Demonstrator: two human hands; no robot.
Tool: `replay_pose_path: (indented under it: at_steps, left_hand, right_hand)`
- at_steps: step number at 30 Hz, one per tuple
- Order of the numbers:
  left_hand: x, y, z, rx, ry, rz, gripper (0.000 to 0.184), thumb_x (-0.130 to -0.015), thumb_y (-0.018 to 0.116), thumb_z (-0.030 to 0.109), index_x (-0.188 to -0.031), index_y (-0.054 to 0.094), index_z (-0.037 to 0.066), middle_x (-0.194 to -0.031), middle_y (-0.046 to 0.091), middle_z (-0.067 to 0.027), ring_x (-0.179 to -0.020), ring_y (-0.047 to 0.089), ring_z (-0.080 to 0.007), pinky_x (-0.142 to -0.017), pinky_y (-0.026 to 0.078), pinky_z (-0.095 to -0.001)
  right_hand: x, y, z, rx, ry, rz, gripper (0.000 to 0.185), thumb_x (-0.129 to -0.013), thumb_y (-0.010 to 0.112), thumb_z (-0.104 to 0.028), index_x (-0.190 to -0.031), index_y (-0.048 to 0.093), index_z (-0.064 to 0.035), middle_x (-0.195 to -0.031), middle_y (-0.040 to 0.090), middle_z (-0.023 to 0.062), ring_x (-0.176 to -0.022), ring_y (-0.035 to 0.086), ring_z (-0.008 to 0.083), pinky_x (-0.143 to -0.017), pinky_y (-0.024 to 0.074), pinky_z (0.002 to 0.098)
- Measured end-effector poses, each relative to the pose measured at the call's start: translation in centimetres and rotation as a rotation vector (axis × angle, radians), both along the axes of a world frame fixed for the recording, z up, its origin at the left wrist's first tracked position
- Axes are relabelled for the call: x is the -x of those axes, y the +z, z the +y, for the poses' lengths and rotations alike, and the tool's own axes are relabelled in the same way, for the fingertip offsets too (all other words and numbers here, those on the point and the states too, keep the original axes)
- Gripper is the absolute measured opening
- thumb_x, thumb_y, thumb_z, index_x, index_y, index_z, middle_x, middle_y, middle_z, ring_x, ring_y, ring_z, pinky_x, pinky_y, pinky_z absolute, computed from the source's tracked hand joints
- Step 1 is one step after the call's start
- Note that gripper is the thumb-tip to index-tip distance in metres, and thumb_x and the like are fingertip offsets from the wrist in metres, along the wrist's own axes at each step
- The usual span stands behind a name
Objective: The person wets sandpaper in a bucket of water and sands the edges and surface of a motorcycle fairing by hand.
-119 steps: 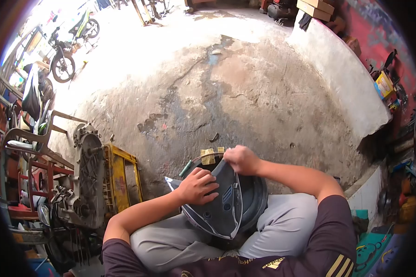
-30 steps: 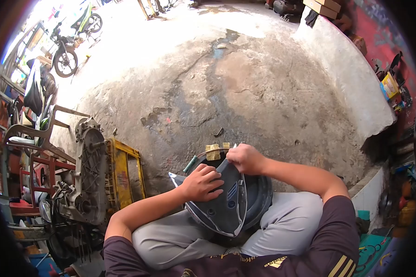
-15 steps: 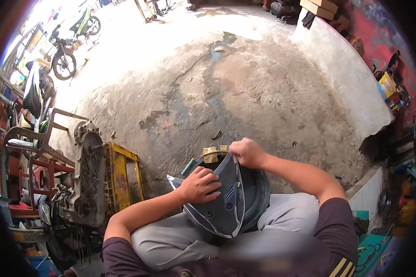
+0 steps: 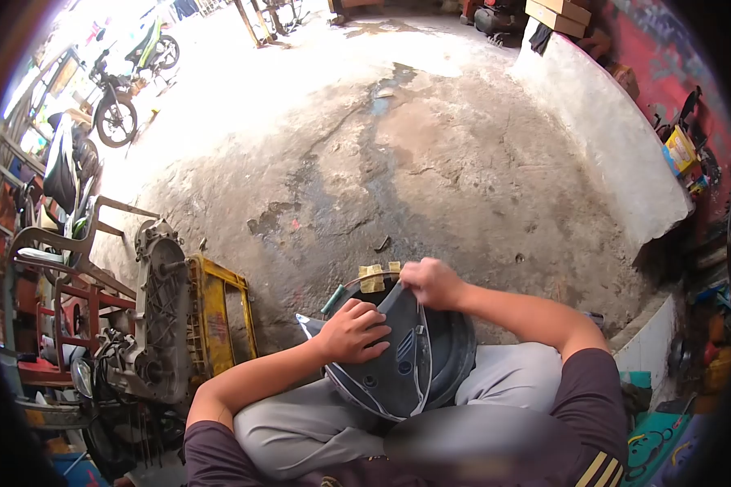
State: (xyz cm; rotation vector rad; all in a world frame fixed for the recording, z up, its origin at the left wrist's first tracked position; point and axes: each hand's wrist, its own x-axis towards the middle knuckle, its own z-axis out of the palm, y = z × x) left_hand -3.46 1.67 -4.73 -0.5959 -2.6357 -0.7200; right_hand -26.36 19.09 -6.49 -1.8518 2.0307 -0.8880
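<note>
From the head view, the dark grey, pointed, shell-like panel with pale edges (image 4: 402, 369) is in the lap (image 4: 512, 377), its long way running from twelve to six o'clock. The right hand (image 4: 432, 284), nearer the top tip, has its grip pinched there. The left hand (image 4: 355, 331) lies on the panel's ten o'clock side, fingers a bit apart.

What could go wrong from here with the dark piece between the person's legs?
The right hand seems to pinch the dark piece at its top edge, so that grip might slip. The left hand lies on its surface, so the piece could tilt between the legs. The yellow patches near the right hand could get bumped.
</note>
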Motion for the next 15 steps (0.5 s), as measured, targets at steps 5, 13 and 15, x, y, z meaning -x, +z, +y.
replay_pose_path:
  at_steps: [5,13,15]
  left_hand:
    - [0.0,-0.3,0.3,0.012,0.014,-0.004,0.031,-0.080,0.088,0.031,-0.105,0.081,0.014,-0.115,0.068,-0.0049,-0.110,0.066,-0.0261,-0.095,0.053,-0.0430]
    - [-0.1,-0.2,0.2,0.008,0.016,0.001,0.031,-0.080,0.088,0.031,-0.105,0.081,0.013,-0.115,0.068,-0.0049,-0.110,0.066,-0.0263,-0.095,0.053,-0.0430]
    - [0.1,-0.2,0.2,0.001,0.009,0.007,0.031,-0.080,0.089,0.030,-0.105,0.081,0.013,-0.116,0.068,-0.0049,-0.110,0.066,-0.0262,-0.095,0.053,-0.0431]
  right_hand:
    - [0.0,0.4,-0.4,-0.044,-0.102,0.028,0.010,-0.084,0.068,-0.006,-0.093,0.065,-0.0107,-0.093,0.070,0.0128,-0.083,0.069,0.0419,-0.078,0.0554,0.0514]
    - [1.2,0.1,-0.4,-0.035,-0.090,-0.007,0.010,-0.087,0.064,-0.005,-0.095,0.067,-0.0105,-0.096,0.069,0.0129,-0.087,0.070,0.0431,-0.073,0.0559,0.0547]
    - [0.4,0.2,-0.5,-0.040,-0.106,0.010,0.009,-0.087,0.065,-0.006,-0.094,0.066,-0.0108,-0.096,0.069,0.0126,-0.085,0.070,0.0434,-0.073,0.0560,0.0541]
